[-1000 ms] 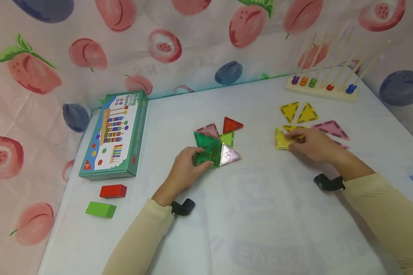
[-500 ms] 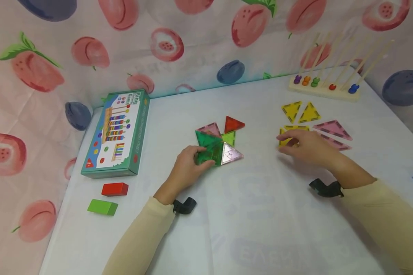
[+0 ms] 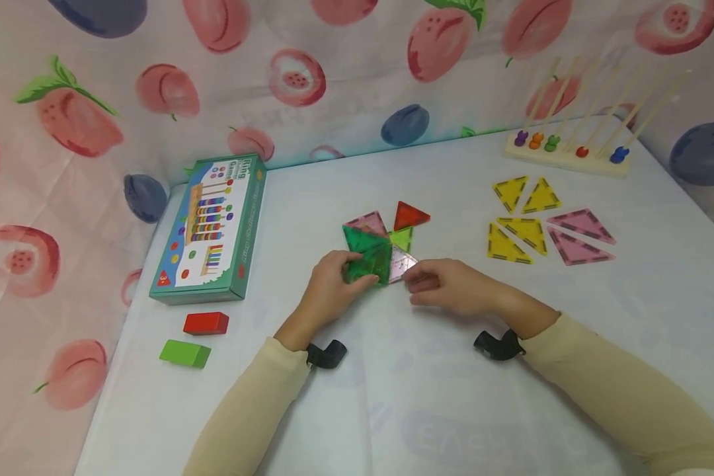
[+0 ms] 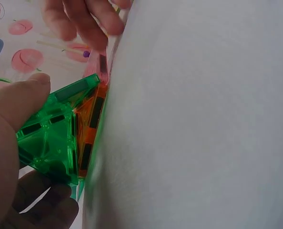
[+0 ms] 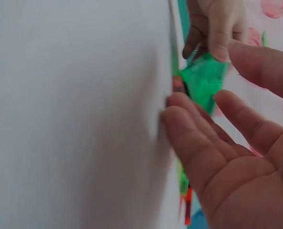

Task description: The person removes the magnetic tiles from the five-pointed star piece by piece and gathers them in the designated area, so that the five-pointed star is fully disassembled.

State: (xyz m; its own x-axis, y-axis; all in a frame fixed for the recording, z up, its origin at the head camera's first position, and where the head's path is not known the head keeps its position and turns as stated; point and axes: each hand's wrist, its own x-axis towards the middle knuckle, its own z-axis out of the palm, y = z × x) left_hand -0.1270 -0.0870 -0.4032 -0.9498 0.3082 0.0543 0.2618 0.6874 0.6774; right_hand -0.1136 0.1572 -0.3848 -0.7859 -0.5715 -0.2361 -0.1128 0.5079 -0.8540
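My left hand [image 3: 327, 284] grips green magnetic tiles [image 3: 369, 263], which stand up in a small tilted shape. In the left wrist view the thumb lies on their upper edge, and an orange tile [image 4: 90, 126] shows at their base. Around them lie a pink triangle tile [image 3: 367, 223], a lime-green tile [image 3: 402, 238] and a pale pink triangle tile [image 3: 399, 263]. My right hand [image 3: 452, 285] hovers at the pale pink tile with loosely bent fingers, partly covering it; whether it touches is unclear. A red triangle tile [image 3: 410, 215] lies just behind.
Several yellow triangle tiles [image 3: 509, 193] and two pink triangle tiles [image 3: 580, 225] lie to the right. Behind them stands a wooden peg rack [image 3: 565, 160] with coloured beads. At left are a game box [image 3: 208, 228], a red block [image 3: 205, 323] and a green block [image 3: 184, 354].
My right hand has left the yellow tiles and moved left to the pale pink tile. My left hand keeps its grip on the green tiles. The whole head view has shifted slightly.
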